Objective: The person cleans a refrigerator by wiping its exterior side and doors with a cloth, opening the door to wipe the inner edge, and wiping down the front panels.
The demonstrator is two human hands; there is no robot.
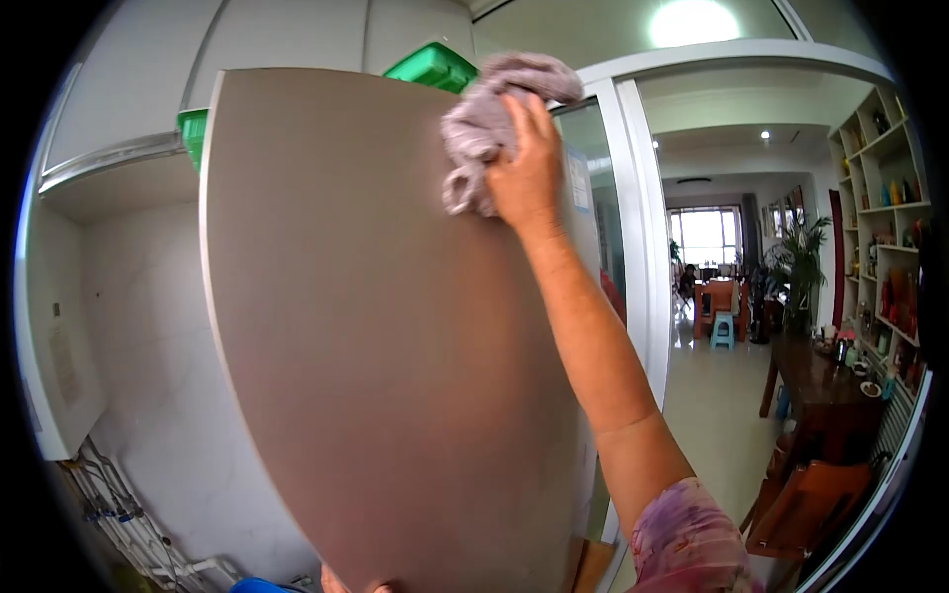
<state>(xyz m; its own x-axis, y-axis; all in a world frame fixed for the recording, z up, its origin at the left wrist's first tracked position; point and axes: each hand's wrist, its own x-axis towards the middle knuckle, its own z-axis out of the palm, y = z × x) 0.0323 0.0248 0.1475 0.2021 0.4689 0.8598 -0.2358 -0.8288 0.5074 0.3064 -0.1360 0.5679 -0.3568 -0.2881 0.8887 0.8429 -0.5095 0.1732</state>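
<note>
A large brownish-grey panel (376, 296), like a tall appliance side or door, fills the middle of the head view. My right hand (529, 168) is closed round a crumpled pinkish-grey cloth (479, 119) and holds it against the panel's upper right corner. Part of the cloth sticks up past the top edge. At the bottom of the view, only some fingertips of my left hand (358, 585) show by the panel's lower edge; the rest is hidden.
Green plastic containers (432, 67) show behind the panel's top. White pipes (133, 534) run at the lower left. Right of the panel, a white door frame (641, 227) opens onto a room with a dark table (825, 371), a chair and shelves.
</note>
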